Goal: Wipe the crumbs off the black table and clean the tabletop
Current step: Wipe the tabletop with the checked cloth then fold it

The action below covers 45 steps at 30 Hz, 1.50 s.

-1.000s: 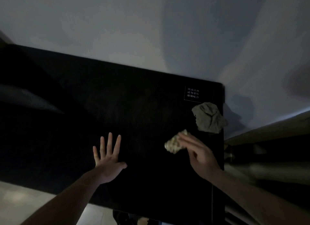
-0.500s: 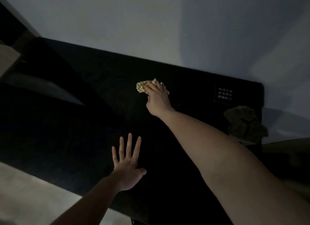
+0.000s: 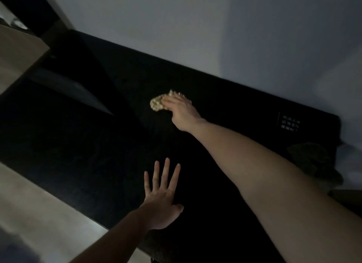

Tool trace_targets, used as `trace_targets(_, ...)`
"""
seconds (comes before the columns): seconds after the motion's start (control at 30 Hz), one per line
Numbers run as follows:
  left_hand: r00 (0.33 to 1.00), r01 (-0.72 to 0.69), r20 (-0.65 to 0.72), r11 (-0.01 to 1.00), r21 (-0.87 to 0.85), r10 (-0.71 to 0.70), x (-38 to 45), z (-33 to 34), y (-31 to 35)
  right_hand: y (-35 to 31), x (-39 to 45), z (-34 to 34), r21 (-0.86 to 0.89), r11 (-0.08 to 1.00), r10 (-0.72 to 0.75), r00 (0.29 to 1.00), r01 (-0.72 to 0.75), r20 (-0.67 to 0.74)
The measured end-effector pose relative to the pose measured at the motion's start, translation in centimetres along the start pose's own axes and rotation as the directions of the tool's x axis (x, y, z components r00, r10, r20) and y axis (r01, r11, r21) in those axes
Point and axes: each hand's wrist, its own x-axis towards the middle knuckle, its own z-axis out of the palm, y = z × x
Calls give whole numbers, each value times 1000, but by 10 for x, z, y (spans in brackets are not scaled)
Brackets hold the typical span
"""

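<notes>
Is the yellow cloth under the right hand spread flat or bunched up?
Bunched up. The yellow cloth shows as a lumpy wad under the right hand on the black table, no flat edges showing.
</notes>
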Motion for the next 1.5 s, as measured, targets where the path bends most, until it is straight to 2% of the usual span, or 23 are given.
trace_targets(0.1, 999, 30, -40, 999, 28, -29, 1, 4, 3, -21, 35, 11, -96, 988, 112, 992, -118, -66)
trace_targets(0.17, 998, 31, -59, 998, 49, -29, 2, 5, 3, -39, 37, 20, -88, 995, 34, 999, -36, -28)
trace_targets(0.27, 998, 21, -60, 998, 54, -18, 1, 4, 3, -49, 24, 25, -44, 987, -149, 976, 158, 159)
trace_targets(0.33, 998, 22, -54, 998, 51, -19, 2, 3, 3, -33, 20, 18, -91, 984, -138, 980, 152, 147)
trace_targets(0.4, 998, 32, -53, 999, 35, -30, 2, 4, 3, -6, 18, 3, -148, 988, -39, 999, 40, 9)
trace_targets(0.47, 998, 28, -53, 999, 22, -27, 2, 4, 2, 29, 7, -17, -132, 985, 100, 990, -114, -104)
trace_targets(0.57, 999, 32, -32, 999, 28, -31, 0, 2, 4, 67, -34, -36, -134, 963, 206, 958, -236, -201)
trace_targets(0.67, 999, 37, 1, 999, 10, -37, 0, -2, 5, 68, -89, -33, -131, 930, 297, 912, -343, -284)
trace_targets(0.73, 999, 44, 20, 999, 11, -45, 0, -2, 5, 54, -128, -24, -139, 933, 295, 926, -333, -235)
trace_targets(0.77, 998, 46, 30, 999, 15, -47, 0, -2, 5, 45, -149, -19, -152, 947, 254, 950, -282, -179)
trace_targets(0.83, 998, 55, 33, 998, 21, -56, 0, -1, 7, 28, -196, -9, -159, 977, 136, 990, -140, -36)
trace_targets(0.93, 997, 72, 38, 997, 42, -74, 0, -2, 9, 16, -256, -2, -69, 997, 31, 983, -19, 182)
trace_targets(1.13, 995, 85, 53, 995, 44, -88, 2, -3, 10, 41, -270, -9, -86, 995, -40, 979, 58, 198)
trace_targets(1.2, 994, 84, 63, 996, 33, -85, 3, -2, 7, 55, -264, -14, -114, 993, 23, 993, -10, 112)
trace_targets(1.3, 995, 66, 66, 997, 30, -68, 2, -1, 5, 71, -263, -26, -114, 969, 214, 975, -220, -57)
trace_targets(1.4, 996, 68, 55, 997, 31, -70, 1, 1, 6, 59, -291, -21, -30, 945, 319, 939, -325, -125)
trace_targets(1.5, 994, 86, 69, 996, 37, -88, 0, -2, 10, 38, -351, -8, 16, 935, 352, 926, -354, -134)
